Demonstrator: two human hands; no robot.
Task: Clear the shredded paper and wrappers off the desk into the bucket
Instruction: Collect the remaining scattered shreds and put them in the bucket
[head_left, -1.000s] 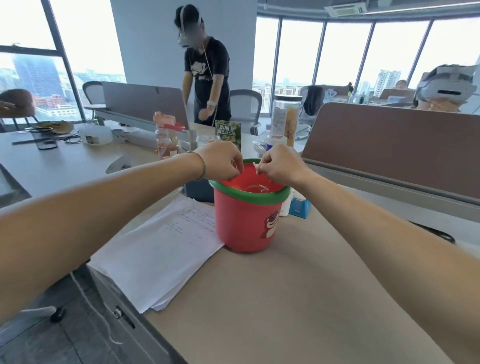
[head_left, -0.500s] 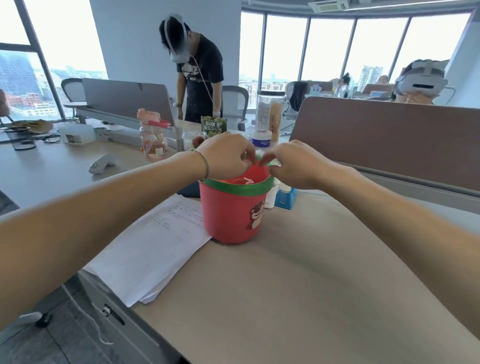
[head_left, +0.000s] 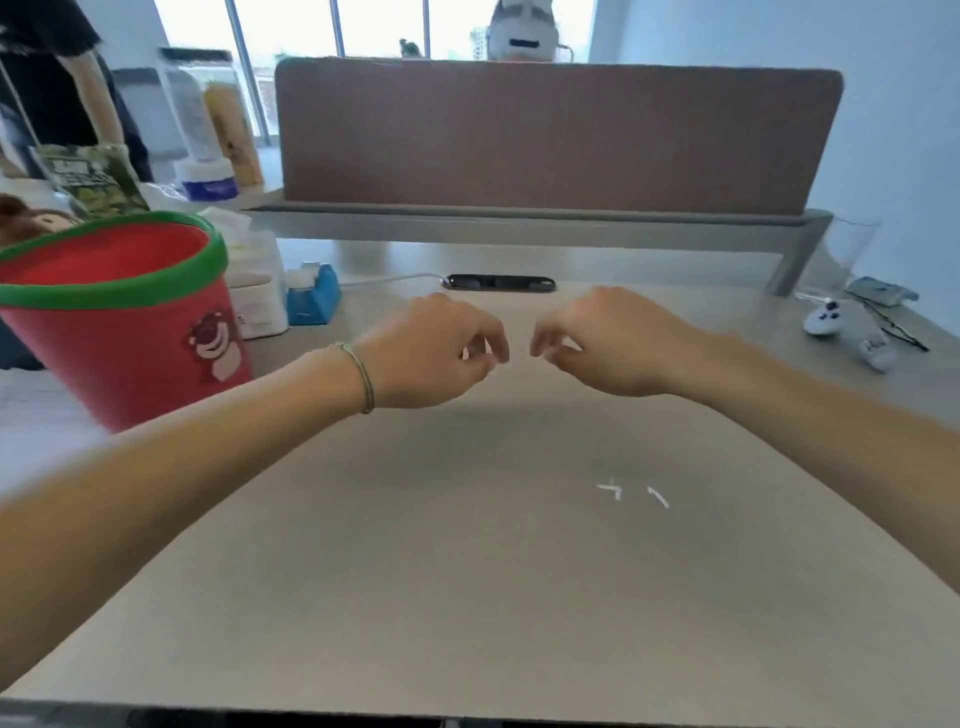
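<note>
The red bucket (head_left: 130, 364) with a green rim and a bear picture stands at the left of the desk (head_left: 415, 545). My left hand (head_left: 431, 353) hovers over the desk just right of the bucket, fingers loosely curled with nothing in them. My right hand (head_left: 613, 348) hangs beside it in the same loose curl and holds nothing. Two small white paper shreds (head_left: 610, 489) (head_left: 658, 497) lie on the desk, nearer to me than my right hand. The bucket's inside is hidden from here.
Behind the bucket are a white tissue pack (head_left: 257, 291), a blue tape dispenser (head_left: 314, 296) and a green snack bag (head_left: 93, 176). A brown partition (head_left: 545, 135) closes the far edge. A white controller (head_left: 841, 327) and a glass (head_left: 841, 260) sit at the right. White sheets (head_left: 36, 410) lie at the left.
Both hands have left the bucket's mouth and swung right, out over the desk. The view has turned right, so the bucket is now at the left edge.
</note>
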